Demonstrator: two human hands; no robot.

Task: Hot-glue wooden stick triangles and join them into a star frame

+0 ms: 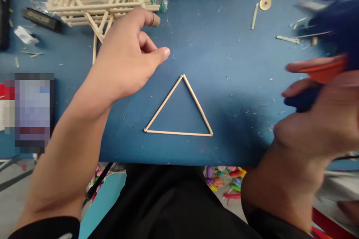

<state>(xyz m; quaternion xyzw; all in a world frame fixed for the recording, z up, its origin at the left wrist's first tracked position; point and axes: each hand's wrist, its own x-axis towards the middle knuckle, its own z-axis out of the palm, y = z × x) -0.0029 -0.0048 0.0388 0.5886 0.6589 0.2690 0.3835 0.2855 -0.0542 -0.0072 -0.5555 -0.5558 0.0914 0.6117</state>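
Centrally placed: one triangle [179, 133], three thin pale sticks joined end to end, lying flat on the blue table [213, 52] near its front edge, well apart from both hands. Handling, by judgement: very light; sticks stiff but slender, likely to snap if bent; corners probably the weak points, liable to twist apart. Surface looks dry, not slippery. Best hold: a light pinch at mid-stick, or two sides at once, without pulling on a corner.

Left hand [131, 56]: half open, fingers loosely curled, thumb and forefinger apart, a beige covering on one fingertip; nothing seen in its grasp. It overlaps the near corner of the stacked stick frames [95, 6]; whether it touches them cannot be told.

Right hand [319, 123]: blurred, closed around a blue-and-orange tool [303, 99], held to the right of the triangle; exact finger placement unclear.

Also listed: one round disc [262, 6] with a square hole; one short pale strip [254, 16] just beside it.
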